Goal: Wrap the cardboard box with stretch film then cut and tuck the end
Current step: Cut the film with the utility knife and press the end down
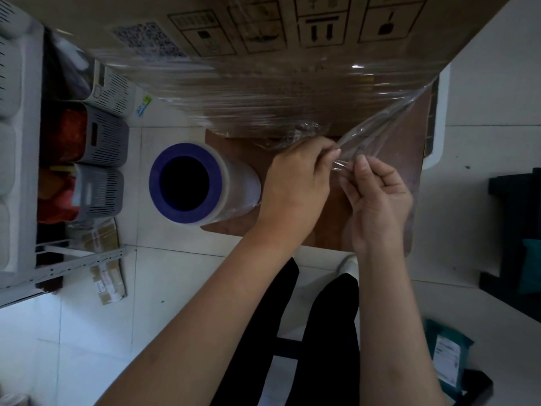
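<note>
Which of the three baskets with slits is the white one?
The top basket, nearest the wrapped cardboard box. The middle basket and bottom basket are grey.

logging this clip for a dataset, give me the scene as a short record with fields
box: cardboard box, handling symbols printed on its side
wrap: stretch film covers its lower part
loose end: film tail runs from the box's right corner to the hands
left hand: pinches the film tail
right hand: pinches the film tail beside it
roll: film roll, blue core, on brown sheet
tail joined to roll: cannot tell
left side: slotted baskets
</note>
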A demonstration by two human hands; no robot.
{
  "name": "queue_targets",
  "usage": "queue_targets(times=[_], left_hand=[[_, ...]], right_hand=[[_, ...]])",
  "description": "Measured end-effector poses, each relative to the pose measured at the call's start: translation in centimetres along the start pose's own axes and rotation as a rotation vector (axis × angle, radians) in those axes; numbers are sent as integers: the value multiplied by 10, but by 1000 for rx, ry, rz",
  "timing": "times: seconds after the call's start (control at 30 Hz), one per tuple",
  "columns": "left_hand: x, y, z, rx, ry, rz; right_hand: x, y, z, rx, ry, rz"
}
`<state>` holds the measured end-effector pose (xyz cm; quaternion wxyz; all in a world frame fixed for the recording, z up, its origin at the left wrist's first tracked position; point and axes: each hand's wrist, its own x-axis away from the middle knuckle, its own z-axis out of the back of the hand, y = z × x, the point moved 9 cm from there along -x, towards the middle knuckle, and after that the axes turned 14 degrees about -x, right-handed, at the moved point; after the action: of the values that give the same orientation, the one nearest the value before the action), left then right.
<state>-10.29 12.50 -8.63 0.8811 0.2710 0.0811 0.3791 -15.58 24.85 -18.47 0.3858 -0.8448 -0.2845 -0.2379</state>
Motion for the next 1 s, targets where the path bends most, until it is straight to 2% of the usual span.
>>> queue_targets(times=[0.13,0.33,0.4,0.57,0.83,0.9,1.0], left_hand=[[-5,-15,-5,180,-149,154],[-7,-23,-10,248,-467,279],[-8,-24,-9,226,-520,305],[-13,-24,3,141,-521,266],[0,-12,1,-46,-661,161],[2,-5,-4,-62,-631,134],[-4,-5,4,-32,-492,134]], right_hand=[[-2,3,0,-17,-9,-5],[-3,-2,3,-19,-30,-11],[-1,-2,2,-20,-46,-21],[0,-3,4,-15,-54,-49],[-1,-9,2,57,-124,-50],[1,-8,-1,56,-139,-53],[2,-6,0,36,-130,-67]])
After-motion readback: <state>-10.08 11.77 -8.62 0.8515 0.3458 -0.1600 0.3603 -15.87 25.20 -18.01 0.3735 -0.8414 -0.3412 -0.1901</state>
